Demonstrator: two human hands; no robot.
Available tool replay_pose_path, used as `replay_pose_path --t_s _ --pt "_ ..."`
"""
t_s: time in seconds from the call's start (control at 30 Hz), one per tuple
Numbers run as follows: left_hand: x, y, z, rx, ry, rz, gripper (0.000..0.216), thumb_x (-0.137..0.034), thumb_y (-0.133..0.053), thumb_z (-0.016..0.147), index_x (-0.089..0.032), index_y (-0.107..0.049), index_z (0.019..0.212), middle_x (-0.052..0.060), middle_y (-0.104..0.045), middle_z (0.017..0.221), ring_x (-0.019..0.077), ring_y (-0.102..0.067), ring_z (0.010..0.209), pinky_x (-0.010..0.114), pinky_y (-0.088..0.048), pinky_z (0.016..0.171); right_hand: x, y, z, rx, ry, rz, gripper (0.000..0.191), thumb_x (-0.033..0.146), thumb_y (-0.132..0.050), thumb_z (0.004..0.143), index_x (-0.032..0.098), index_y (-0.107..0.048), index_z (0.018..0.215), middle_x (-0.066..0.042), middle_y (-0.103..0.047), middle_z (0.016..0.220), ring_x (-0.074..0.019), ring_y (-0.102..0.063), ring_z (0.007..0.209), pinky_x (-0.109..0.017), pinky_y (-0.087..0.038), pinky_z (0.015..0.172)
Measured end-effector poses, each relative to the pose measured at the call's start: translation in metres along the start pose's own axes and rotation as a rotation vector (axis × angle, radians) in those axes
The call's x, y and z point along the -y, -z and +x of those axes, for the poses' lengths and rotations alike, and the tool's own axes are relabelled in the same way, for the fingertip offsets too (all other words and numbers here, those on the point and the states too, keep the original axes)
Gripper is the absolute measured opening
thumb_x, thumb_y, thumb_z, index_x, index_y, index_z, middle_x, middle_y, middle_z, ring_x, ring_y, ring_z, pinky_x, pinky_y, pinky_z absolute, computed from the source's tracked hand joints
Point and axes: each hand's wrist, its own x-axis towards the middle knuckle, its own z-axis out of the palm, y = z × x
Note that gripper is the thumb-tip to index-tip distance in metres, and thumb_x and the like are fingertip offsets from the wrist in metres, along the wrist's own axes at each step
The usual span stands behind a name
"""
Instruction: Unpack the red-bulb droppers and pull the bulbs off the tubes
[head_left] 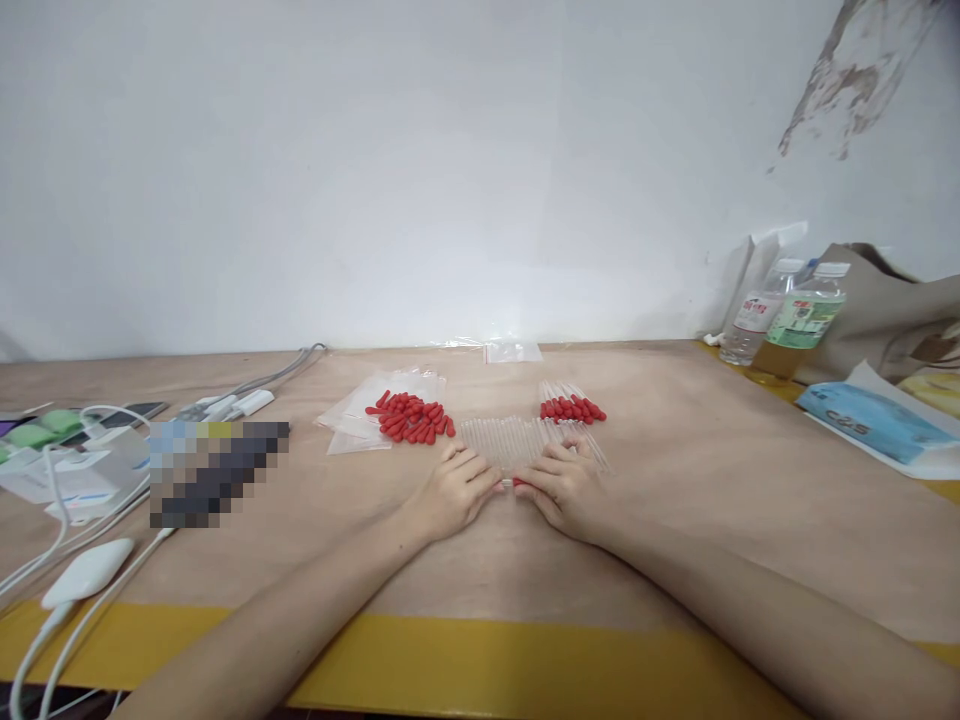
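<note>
My left hand [457, 490] is closed on one end of a thin clear dropper tube [507, 483]. Fingers of my right hand [564, 488] pinch a red rubber bulb [517, 482] at the tube's other end; how far the bulb sits on the tube is hidden. Just beyond both hands lies a row of clear dropper tubes [495, 440], side by side. Loose red bulbs [412, 418] are heaped behind my left hand, on clear plastic bags [352, 415]. Behind my right hand, several droppers with red bulbs fitted [571, 409] lie together, bulbs towards me.
White chargers and cables [97, 470] crowd the left side, with a pixelated dark object [225, 475] beside them. At right stand two bottles [799, 318], a blue tissue pack [874, 415] and a grey bag [877, 310]. A white wall [420, 180] closes off the back.
</note>
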Motion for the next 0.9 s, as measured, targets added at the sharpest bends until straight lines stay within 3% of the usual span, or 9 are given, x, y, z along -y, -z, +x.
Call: replay_pose_path --t_s 0.33,0.47,0.53,0.63,0.73,0.9 --pt "-0.002 0.002 -0.003 0.028 -0.004 -0.022 0.022 -0.02 -0.04 0.088 -0.014 -0.056 0.075 0.002 -0.052 0.064 0.0124 -0.043 0.065 0.029 -0.033 0.068 -0.002 0.0 -0.012 -0.034 0.092 -0.134 0.014 0.025 -0.049 0.085 0.023 -0.062 0.089 0.002 -0.059 0.061 -0.0113 -0.044 0.066 -0.031 -0.024 0.075" --pt "0.005 0.001 -0.011 -0.013 0.075 -0.039 0.02 -0.02 -0.04 0.088 -0.014 -0.056 0.077 0.002 -0.052 0.067 0.0131 -0.045 0.066 0.028 -0.035 0.065 -0.018 0.005 -0.015 -0.058 0.073 -0.126 0.016 0.022 -0.049 0.084 0.024 -0.064 0.087 0.001 -0.059 0.064 -0.0123 -0.046 0.068 -0.032 -0.027 0.074" --pt "0.011 0.002 -0.015 -0.06 0.183 -0.058 0.02 -0.02 -0.039 0.088 -0.015 -0.056 0.078 0.003 -0.051 0.068 0.0131 -0.045 0.066 0.026 -0.037 0.063 -0.036 0.011 -0.015 -0.127 -0.057 -0.094 0.016 0.023 -0.049 0.082 0.024 -0.066 0.082 -0.001 -0.06 0.072 -0.0138 -0.049 0.072 -0.032 -0.03 0.074" --pt "0.021 0.0 -0.013 -0.063 0.337 -0.118 0.02 -0.018 -0.036 0.088 -0.014 -0.055 0.086 0.004 -0.05 0.076 0.0131 -0.048 0.07 0.024 -0.04 0.064 -0.071 0.018 -0.013 -0.187 -0.412 0.022 0.021 0.03 -0.049 0.081 0.02 -0.067 0.085 -0.006 -0.057 0.078 -0.0145 -0.051 0.068 -0.028 -0.038 0.063" --pt "0.027 -0.006 -0.001 -0.018 0.396 -0.122 0.023 -0.013 -0.035 0.084 -0.012 -0.054 0.097 0.007 -0.047 0.083 0.015 -0.048 0.076 0.027 -0.043 0.069 -0.098 0.022 -0.015 -0.039 -0.678 0.017 0.022 0.025 -0.05 0.076 0.015 -0.067 0.086 -0.006 -0.057 0.074 -0.0157 -0.052 0.065 -0.027 -0.039 0.059" --pt "0.033 -0.02 0.019 -0.02 0.431 -0.087 0.03 -0.006 -0.038 0.075 -0.014 -0.053 0.1 0.006 -0.047 0.082 0.0156 -0.049 0.072 0.027 -0.044 0.065 -0.108 0.023 -0.022 0.117 -0.919 0.044 0.018 0.017 -0.052 0.067 0.013 -0.058 0.084 -0.005 -0.061 0.073 -0.0143 -0.055 0.063 -0.024 -0.039 0.057"
